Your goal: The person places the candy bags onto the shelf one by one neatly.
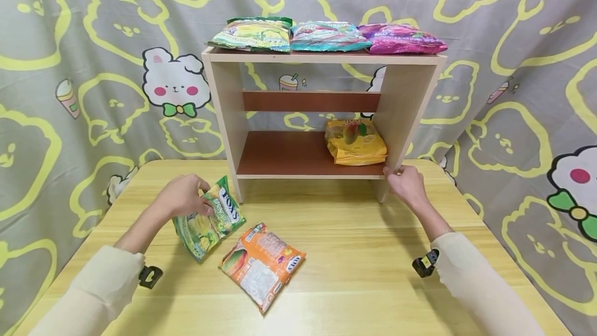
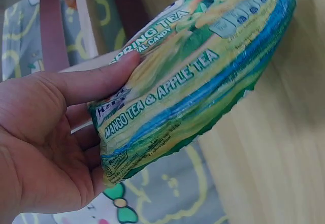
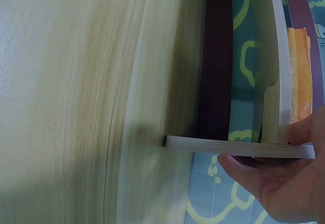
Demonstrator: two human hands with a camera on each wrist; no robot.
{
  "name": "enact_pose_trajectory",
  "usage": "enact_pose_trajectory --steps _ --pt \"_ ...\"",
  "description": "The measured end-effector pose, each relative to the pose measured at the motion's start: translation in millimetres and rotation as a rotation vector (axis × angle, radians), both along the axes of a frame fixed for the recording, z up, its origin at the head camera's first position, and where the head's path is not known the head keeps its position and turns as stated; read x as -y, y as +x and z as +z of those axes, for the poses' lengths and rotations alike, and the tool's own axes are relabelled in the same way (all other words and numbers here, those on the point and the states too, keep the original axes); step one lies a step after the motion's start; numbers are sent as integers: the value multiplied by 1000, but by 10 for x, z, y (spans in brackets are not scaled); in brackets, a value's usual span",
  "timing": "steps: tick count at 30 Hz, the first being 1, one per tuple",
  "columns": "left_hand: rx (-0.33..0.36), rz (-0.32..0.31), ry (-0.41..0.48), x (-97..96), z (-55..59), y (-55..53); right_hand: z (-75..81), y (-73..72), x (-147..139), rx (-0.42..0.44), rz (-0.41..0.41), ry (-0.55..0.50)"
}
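Above the table's left side, my left hand [image 1: 184, 198] grips a green bag of candy [image 1: 228, 212]. In the left wrist view, the thumb presses its front and the other fingers are mostly behind it; the candy bag [image 2: 177, 82] reads "Mango Tea & Apple Tea". An orange bag of candy [image 1: 263, 266] lies flat on the table, just right of the green one. My right hand [image 1: 408, 185] holds the front edge of the right side panel [image 3: 238, 147] of a small shelf [image 1: 289, 154], with fingers on both faces of the panel.
On the shelf's top lie a yellow-green bag [image 1: 256, 35], a teal bag [image 1: 328, 36] and a purple bag [image 1: 401, 39] in a row. A yellow bag [image 1: 356, 144] sits at the right of the lower board. A patterned curtain [image 1: 116, 66] hangs behind the wooden table [image 1: 354, 274].
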State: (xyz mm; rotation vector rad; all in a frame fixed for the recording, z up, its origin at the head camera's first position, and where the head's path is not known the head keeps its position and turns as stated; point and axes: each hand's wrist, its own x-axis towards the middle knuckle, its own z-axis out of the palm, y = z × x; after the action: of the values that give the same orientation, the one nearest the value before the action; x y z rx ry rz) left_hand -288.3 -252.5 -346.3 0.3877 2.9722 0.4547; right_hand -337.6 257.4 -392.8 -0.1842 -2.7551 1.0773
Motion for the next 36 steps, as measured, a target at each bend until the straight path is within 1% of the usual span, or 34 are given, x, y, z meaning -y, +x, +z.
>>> enact_pose_trajectory --steps 3,8,12,16,18,20,25,28,31,34,36 --pt "-25 -13 -27 -62 57 31 0 0 -2 0 -1 -4" --pt "-54 -61 -60 -158 127 82 1 0 -1 -10 2 2" --pt "-90 -100 -44 -236 167 91 9 7 1 -25 0 15" --pt "-114 -121 -24 -327 221 76 11 13 1 -32 4 18" --pt "-127 -127 -24 -370 254 48 8 10 1 -30 4 15" --pt "-126 -122 -10 -424 302 19 1 3 2 -27 4 14" --pt "-127 -121 16 -631 457 -53 -8 -1 5 -8 3 3" --pt "-154 -133 37 -776 542 -98 -7 5 5 1 5 -5" --pt "-178 -126 72 -907 615 -145 -7 3 4 -2 2 -1" --pt "-194 -93 113 -1025 658 -189 -10 -4 3 -12 -3 9" --pt "-195 -57 158 -1094 658 -225 -13 -7 2 -17 -6 11"
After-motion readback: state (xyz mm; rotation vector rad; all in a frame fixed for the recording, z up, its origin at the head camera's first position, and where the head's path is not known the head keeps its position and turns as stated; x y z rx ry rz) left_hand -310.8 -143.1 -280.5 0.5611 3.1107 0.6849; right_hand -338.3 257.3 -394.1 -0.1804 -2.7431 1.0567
